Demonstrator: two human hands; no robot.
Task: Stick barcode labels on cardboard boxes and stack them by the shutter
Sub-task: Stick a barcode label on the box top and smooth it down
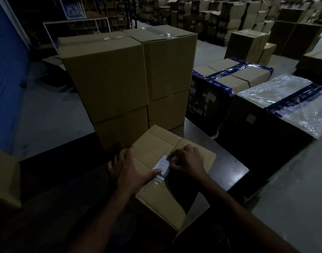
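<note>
Left hand (pixel 128 172) spread, thumb pinning the label (pixel 163 168); right hand (pixel 188 162) fingers curled, pressing its far edge onto the box (pixel 174 172); best smoothed outward, no bubbles.

Label (pixel 163 168) laid on box (pixel 172 181) atop table (pixel 227 167), stacked boxes (pixel 127 77) set behind it, wrapped cartons (pixel 266 99) placed to the right

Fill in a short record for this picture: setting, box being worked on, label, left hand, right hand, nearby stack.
setting: dim warehouse
box: closed cardboard box on a dark table
label: white barcode label on the box top
left hand: thumb pressing the label
right hand: fingertips on the label's far edge
nearby stack: stacked boxes behind
</note>
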